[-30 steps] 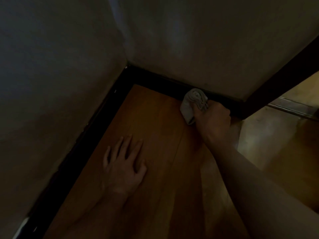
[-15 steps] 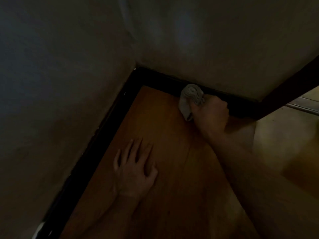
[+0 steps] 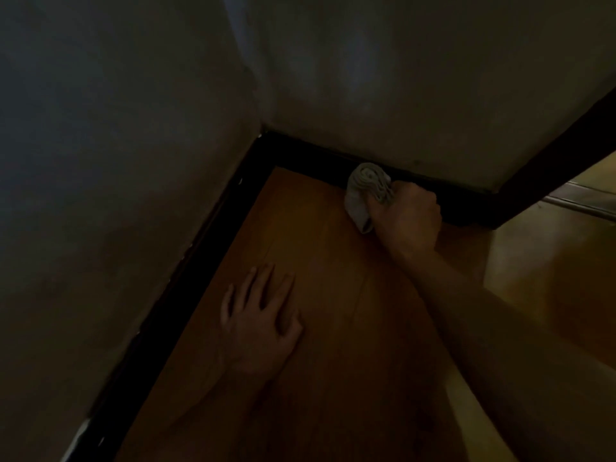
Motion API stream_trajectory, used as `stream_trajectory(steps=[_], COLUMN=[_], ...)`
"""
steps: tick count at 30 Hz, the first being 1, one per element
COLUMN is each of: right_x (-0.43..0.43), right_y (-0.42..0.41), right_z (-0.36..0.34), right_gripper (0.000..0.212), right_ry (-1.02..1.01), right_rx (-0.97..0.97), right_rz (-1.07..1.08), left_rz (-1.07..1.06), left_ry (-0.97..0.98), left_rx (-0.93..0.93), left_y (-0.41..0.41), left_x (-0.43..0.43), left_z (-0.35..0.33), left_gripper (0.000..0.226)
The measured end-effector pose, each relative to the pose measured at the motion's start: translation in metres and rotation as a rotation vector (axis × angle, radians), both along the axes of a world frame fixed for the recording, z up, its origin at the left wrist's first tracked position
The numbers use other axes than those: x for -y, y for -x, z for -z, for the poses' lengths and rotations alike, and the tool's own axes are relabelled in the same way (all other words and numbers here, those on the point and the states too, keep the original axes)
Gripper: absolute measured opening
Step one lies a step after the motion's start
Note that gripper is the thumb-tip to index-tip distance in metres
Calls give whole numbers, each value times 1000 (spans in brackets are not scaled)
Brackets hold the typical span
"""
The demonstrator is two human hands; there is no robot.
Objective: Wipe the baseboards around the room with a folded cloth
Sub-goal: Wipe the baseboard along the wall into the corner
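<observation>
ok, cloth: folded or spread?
Folded into a wad, not spread: the cloth shows layered rolls, gripped by the right hand against the baseboard.

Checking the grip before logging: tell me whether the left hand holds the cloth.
No, the left hand lies flat on the floor; the right hand grips the cloth.

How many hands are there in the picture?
2. The left hand rests flat on the wooden floor; the right hand grips a grey cloth against the black baseboard.
</observation>
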State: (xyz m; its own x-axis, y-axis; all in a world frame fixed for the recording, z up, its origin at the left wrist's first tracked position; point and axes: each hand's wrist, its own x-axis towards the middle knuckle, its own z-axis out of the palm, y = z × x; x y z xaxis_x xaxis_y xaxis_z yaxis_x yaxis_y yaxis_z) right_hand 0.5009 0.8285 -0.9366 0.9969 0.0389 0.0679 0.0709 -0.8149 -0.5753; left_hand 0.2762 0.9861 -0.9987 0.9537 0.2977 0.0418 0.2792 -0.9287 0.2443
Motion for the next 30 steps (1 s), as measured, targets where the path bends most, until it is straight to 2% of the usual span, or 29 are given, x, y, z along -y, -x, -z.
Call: stream_trajectory(steps=[11,14,18,21,27,30], right_x=[80,91,78,61,73,66], right_y=[9,11,5,1,5,2], right_z=[1,-2,-1,0,12,11], right_gripper=[44,44,45,44,43,42], right_ry=[84,119,97,72,34,35], right_rx=[89,98,90,71,104,95], right_rz=[49,59,2,-47,33,-41], left_rz=[-23,36,72,70,44,36], left_ry=[16,43,111,96,32,36], left_rx=[-36,-24,5,32,66,94], left_y=[-5,-10,-19,-17,-16,-19], left_x=[7,13,24,28,31,32], left_z=[-6,-10,-7,-3,4,5], left_gripper=[67,66,64,64,64,64])
